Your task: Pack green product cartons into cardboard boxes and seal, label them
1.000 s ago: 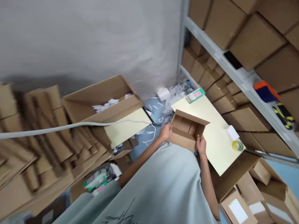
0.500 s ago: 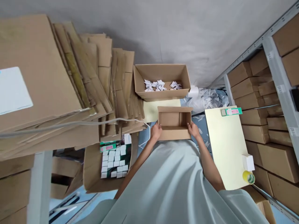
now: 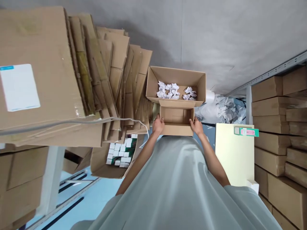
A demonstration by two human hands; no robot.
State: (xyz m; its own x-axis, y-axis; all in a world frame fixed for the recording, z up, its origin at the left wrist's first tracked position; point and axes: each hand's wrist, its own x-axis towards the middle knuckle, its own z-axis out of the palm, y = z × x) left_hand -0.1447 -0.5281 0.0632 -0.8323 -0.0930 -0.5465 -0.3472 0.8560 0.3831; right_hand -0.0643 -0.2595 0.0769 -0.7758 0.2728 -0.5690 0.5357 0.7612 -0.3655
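Note:
Between my two hands is a small open cardboard box (image 3: 177, 129), its flaps up and its inside bare. My left hand (image 3: 158, 125) grips its left side near the front corner, and my right hand (image 3: 196, 126) grips the right side the same way. Directly behind it stands a larger open cardboard box (image 3: 176, 74) with crumpled white paper (image 3: 169, 90) lying on its bottom in two clusters. The small box's rear flap overlaps the front of the larger box in view; whether they touch I cannot tell.
Flattened cartons (image 3: 115, 70) are stacked at the left, a grey cable (image 3: 96, 121) running across them. Below is a carton (image 3: 99, 161) of small white boxes. On the right, a cream board (image 3: 235, 156) carries a green-and-pink package (image 3: 246, 132), beside shelved boxes (image 3: 268, 115). Paper scraps (image 3: 227, 108) lie behind.
The small box, held in both hands, has moved forward, closer to the larger box. My view has shifted, so the yellow tape roll on the right is out of sight.

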